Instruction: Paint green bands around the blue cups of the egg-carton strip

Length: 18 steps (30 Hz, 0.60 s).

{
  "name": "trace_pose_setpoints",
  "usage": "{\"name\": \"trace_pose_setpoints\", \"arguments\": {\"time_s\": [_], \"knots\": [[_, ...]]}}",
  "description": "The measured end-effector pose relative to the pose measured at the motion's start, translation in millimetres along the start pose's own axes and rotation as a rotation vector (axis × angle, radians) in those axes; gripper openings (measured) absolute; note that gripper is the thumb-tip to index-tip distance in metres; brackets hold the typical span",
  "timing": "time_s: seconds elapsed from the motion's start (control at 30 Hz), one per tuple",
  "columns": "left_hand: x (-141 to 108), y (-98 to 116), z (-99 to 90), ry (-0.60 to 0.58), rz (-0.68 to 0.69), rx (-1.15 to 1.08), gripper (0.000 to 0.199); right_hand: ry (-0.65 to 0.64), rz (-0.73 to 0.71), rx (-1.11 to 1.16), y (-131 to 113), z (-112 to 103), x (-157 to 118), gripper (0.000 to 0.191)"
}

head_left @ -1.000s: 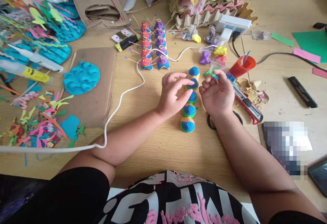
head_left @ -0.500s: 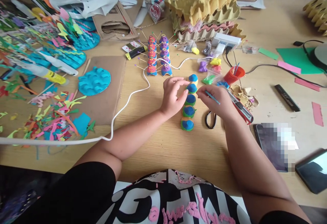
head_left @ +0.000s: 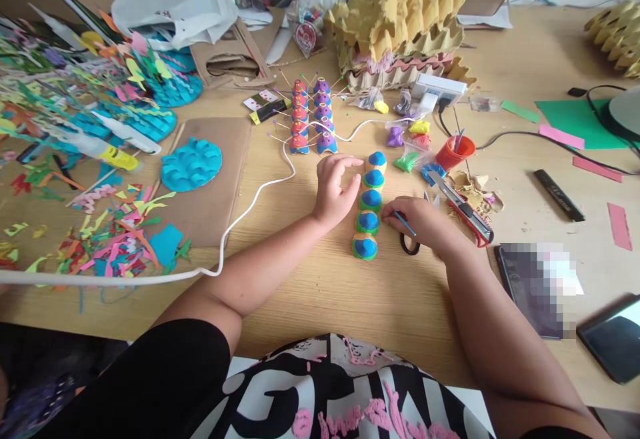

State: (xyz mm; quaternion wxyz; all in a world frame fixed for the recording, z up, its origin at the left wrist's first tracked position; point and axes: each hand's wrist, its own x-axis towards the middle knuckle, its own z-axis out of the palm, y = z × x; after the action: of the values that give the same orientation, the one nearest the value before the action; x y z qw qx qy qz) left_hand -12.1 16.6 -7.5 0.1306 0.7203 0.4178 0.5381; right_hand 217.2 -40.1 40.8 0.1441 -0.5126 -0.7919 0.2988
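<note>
Well, the row of five domes (head_left: 371,199) sits on the table (head_left: 300,292) between my two hands, rounded sides up. It looks like moulded card, much like the stack of egg trays (head_left: 405,22) at the back, so I judge it light, fairly stiff but easy to dent, with a blue and green covering perhaps soft enough to mark. I would take it low by its flanks, thumb on one side and fingers on the other, at the middle dome, without pressing the blue caps; the dips between domes seem the likeliest places to bend. Its long axis runs away from my body, the far end leaning slightly right, and I cannot tell which end is the front. My left hand (head_left: 333,185) is loosely curved beside the farther domes, thumb and fingers apart, with nothing in it. My right hand (head_left: 420,220) pinches a thin blue stick (head_left: 406,225) near the fourth dome from the far end, the stick slanting towards me and rightward; whether those fingertips touch the row I cannot tell.
</note>
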Motion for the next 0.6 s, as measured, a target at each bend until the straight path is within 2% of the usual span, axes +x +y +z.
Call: {"name": "trace_pose_setpoints", "arguments": {"time_s": [0.1,0.27,0.5,0.6], "knots": [[1,0,0.2,-0.032,-0.012,0.01,0.019,0.105,0.081,0.002,1,-6,-1,0.015],[-3,2,-0.5,-0.172,-0.099,0.109,0.029,0.336,0.255,0.037,8,-3,10,0.017],[-1,7,-0.9,-0.381,-0.291,0.229,0.041,0.408,0.223,0.173,12,10,36,0.012],[0,5,-1.0,-0.373,-0.321,0.173,0.039,0.437,0.253,0.388,10,14,40,0.012]]}}
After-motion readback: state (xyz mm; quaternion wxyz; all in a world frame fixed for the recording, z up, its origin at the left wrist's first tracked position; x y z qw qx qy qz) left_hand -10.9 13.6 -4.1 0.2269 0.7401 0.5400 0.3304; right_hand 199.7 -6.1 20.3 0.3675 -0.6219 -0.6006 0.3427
